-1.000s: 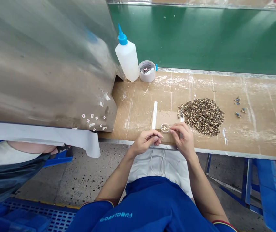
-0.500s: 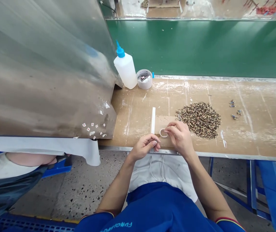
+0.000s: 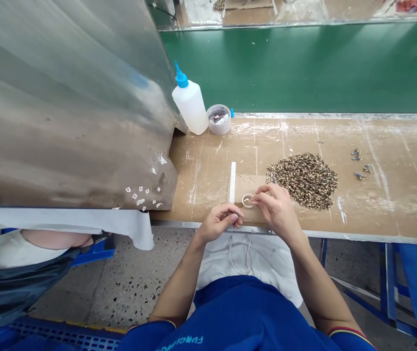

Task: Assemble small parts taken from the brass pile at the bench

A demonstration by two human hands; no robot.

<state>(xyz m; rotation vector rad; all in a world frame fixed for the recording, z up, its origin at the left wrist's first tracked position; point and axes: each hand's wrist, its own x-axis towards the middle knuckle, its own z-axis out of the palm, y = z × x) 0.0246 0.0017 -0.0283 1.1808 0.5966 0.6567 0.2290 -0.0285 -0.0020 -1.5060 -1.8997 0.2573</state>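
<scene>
My right hand [image 3: 276,207] has its fingertips pinched at the right edge of a small pale ring [image 3: 248,200], which lies on a cardboard piece [image 3: 250,187]. My left hand [image 3: 219,222] rests at the table's front edge just left of the ring, with fingers curled together and nothing visible in them. A white strip [image 3: 232,183] stands upright in the view beside the cardboard. To the right lies a heap of small speckled brown beads [image 3: 303,180], with several small metal parts [image 3: 358,163] further right.
A white glue bottle with a blue nozzle [image 3: 189,105] and a round tub [image 3: 218,119] stand at the back of the cardboard-covered table [image 3: 201,165]. A green belt [image 3: 303,68] runs behind. A dented metal sheet [image 3: 65,122] rises at the left, above a person's back [image 3: 21,258].
The view has tilted and shifted slightly. My right hand has stayed at the ring, its fingers closing in a little, and my left hand has hardly moved.
</scene>
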